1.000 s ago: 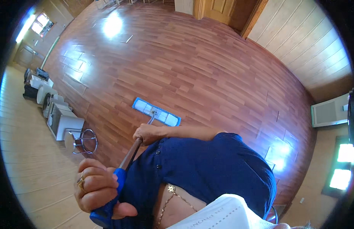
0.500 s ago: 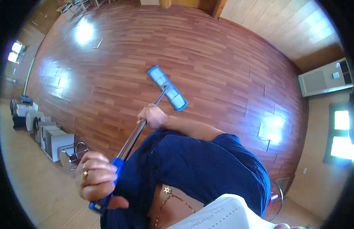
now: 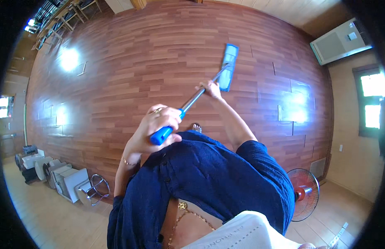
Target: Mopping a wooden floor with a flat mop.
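My left hand [image 3: 160, 124] is closed around the blue grip at the upper end of a flat mop's handle [image 3: 193, 99]. Farther down the metal pole, my right hand [image 3: 211, 89] grips it with the arm stretched forward. The blue mop head [image 3: 229, 68] lies flat on the wood-look floor [image 3: 159, 62], ahead and to the right, its long side pointing away from me. Below the pole, part of my foot [image 3: 196, 127] shows at the edge of my dark blue clothing.
Along the left wall stand a stool with metal legs [image 3: 94, 190], a white box-shaped unit [image 3: 73, 182] and several other items. A red fan [image 3: 302, 194] is at the lower right. A tall air conditioner [image 3: 339, 42] stands far right. Wooden chairs [image 3: 70, 18] line the far left.
The mop head has swung right and away from me, turning to point more straight ahead. Both hands have moved forward and right with the pole. My view has shifted too.
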Available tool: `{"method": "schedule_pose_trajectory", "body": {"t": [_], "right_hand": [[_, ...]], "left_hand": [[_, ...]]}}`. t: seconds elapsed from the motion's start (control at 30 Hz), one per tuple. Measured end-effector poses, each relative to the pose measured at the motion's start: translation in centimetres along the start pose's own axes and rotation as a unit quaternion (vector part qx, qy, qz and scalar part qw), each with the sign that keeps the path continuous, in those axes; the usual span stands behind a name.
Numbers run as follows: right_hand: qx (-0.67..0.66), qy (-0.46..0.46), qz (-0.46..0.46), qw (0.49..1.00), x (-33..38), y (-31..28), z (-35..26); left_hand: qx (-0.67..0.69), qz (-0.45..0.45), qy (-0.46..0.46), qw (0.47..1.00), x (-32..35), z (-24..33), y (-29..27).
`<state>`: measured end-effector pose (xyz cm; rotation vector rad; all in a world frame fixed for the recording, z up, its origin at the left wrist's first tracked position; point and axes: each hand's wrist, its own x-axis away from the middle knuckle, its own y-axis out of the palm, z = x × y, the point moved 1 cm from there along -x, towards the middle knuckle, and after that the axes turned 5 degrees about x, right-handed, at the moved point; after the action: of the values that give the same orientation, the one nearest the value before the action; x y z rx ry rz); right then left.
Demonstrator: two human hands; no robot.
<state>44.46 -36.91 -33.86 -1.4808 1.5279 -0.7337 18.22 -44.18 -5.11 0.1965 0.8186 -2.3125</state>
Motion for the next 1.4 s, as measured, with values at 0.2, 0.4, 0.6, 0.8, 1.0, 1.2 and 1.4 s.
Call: {"method": "schedule_pose_trajectory", "body": {"t": [0.2,0.4,0.6,0.8,1.0,1.2,1.4], "right_hand": [[-0.012,0.13,0.004,0.991,4.1,-2.8,8.9],[-0.011,0.139,0.067,0.988,8.3,-4.6,6.4],[-0.002,0.147,0.103,0.984,14.0,-4.5,0.8],[-0.051,0.189,0.056,0.979,16.3,-7.5,-8.9],[-0.109,0.134,0.032,0.984,15.1,-6.8,-13.4],[-0.128,-0.025,-0.03,0.991,12.1,-5.5,-16.2],[-0.14,-0.15,-0.192,0.96,9.4,-3.9,-21.9]], "left_hand": [[0.107,-0.084,0.006,0.991,-4.7,-3.9,3.4],[0.255,-0.109,-0.013,0.961,-5.0,-4.1,2.7],[0.286,-0.114,-0.051,0.95,-2.6,-1.2,0.3],[0.289,-0.125,-0.045,0.948,0.8,3.7,-3.3],[0.185,-0.085,0.007,0.979,4.5,8.5,-5.7],[0.034,-0.005,0.031,0.999,8.3,13.2,-5.5],[-0.048,0.096,0.068,0.992,12.1,17.2,-5.0]]}}
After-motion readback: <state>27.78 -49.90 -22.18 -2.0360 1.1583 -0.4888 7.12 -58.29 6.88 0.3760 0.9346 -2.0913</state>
